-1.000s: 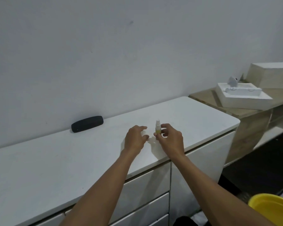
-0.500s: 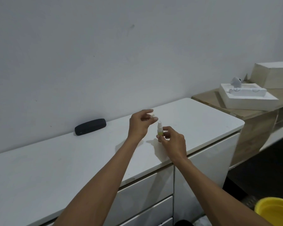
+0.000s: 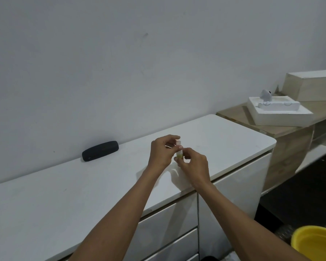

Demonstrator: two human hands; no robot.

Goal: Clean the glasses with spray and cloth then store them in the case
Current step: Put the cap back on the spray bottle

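A small spray bottle with yellow-green liquid is held a little above the white cabinet top. My right hand pinches the bottle's body from the right. My left hand pinches the clear cap at the bottle's top with thumb and fingertips. A closed dark glasses case lies by the wall to the left, well away from both hands. I see neither glasses nor a cloth.
The white cabinet has drawers below its front edge. On a lower wooden unit to the right sit a white foam tray and a pale box. A yellow bowl shows at the bottom right.
My right hand lifted the bottle off the cabinet top. My left hand rose from the surface and came in to the top of the bottle, where it now pinches the cap.
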